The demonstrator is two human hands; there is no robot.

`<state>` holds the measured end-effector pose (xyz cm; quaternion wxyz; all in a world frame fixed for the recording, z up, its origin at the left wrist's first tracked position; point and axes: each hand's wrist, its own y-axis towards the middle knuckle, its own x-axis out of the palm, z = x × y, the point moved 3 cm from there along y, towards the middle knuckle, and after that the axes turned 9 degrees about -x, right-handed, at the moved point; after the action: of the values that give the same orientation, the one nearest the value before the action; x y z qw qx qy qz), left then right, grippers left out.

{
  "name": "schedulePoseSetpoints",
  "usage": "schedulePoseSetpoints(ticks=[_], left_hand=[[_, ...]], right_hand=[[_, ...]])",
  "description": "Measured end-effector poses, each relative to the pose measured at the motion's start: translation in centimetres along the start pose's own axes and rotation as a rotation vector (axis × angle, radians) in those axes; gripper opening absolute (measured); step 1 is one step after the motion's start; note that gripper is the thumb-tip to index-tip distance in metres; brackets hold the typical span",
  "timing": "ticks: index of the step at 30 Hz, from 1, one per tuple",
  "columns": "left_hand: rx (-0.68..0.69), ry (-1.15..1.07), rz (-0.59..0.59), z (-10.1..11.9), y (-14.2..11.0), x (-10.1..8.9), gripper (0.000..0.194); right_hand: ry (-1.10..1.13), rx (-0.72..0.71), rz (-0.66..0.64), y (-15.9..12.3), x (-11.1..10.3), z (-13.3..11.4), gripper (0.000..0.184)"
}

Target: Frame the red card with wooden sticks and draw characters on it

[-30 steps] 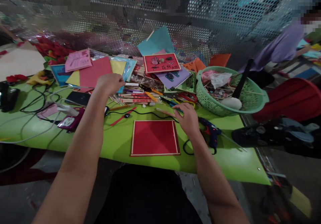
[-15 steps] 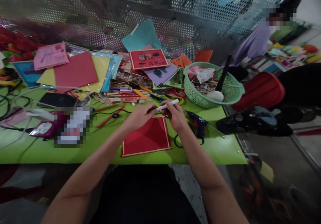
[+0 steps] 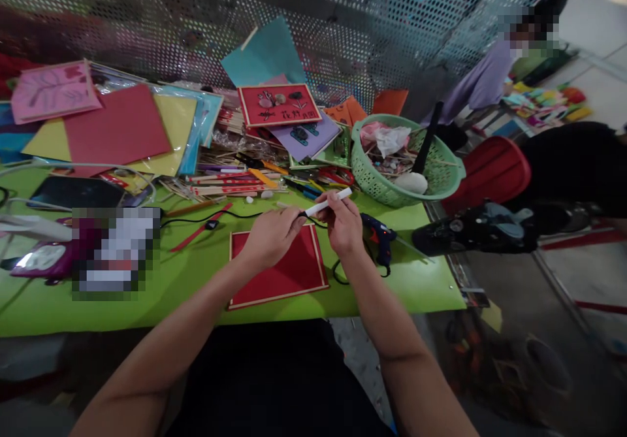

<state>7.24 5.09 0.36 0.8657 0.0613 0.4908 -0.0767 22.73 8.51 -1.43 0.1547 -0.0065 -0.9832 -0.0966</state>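
Both my hands hold a white marker pen [image 3: 327, 202] above the far edge of a red card with a pale border [image 3: 277, 265] lying on the green table [image 3: 196, 274]. My right hand [image 3: 343, 224] grips the pen's white barrel, which points up to the right. My left hand [image 3: 271, 234] pinches the pen's dark left end, which looks like its cap. A blue glue gun [image 3: 376, 238] with a black cable lies just right of my right hand.
A green basket [image 3: 406, 162] of scraps stands at the back right. Coloured cards, sticks and pens are piled along the back by a perforated metal screen. Cables and a phone lie at the left. Another person in purple sits far right, behind a red chair.
My left hand came back from the pile with the white pen and both hands met over the red card. The view has shifted slightly to the right.
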Motion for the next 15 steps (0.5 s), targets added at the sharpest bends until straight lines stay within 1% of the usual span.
schedulePoseSetpoints(ticks=[2,4,6,7,8,9,10,13,15], left_hand=[[0.002,-0.002,0.007,0.3,-0.2,-0.1,0.039],[-0.013,-0.023,0.033,-0.1,-0.6,-0.2,0.037],[-0.067,-0.046,0.091,-1.3,-1.2,-0.4,0.038],[-0.106,-0.049,0.121,-2.1,-1.3,-0.5,0.040],[-0.137,-0.044,0.153,-2.9,-1.4,-0.6,0.040],[-0.147,-0.031,0.166,-3.7,-1.3,-0.7,0.039],[-0.145,-0.016,0.177,-4.3,-1.1,-0.7,0.037],[-0.135,0.017,0.263,-5.8,-0.2,-1.1,0.030],[-0.163,0.054,0.315,-6.8,0.3,-1.4,0.030]], right_hand=[[0.011,-0.008,0.019,0.5,-0.4,-0.2,0.029],[0.028,-0.029,0.089,1.6,-1.8,-0.6,0.030],[0.075,-0.116,0.270,2.8,-3.9,-1.4,0.038],[0.095,-0.162,0.322,3.3,-4.7,-1.7,0.040],[0.106,-0.190,0.347,3.6,-5.4,-2.0,0.039],[0.114,-0.178,0.342,3.8,-5.7,-2.0,0.039],[0.135,-0.155,0.305,3.9,-5.7,-1.8,0.038],[0.166,-0.129,0.197,3.4,-4.9,-1.4,0.031],[0.156,-0.104,0.180,3.1,-4.5,-1.2,0.028]])
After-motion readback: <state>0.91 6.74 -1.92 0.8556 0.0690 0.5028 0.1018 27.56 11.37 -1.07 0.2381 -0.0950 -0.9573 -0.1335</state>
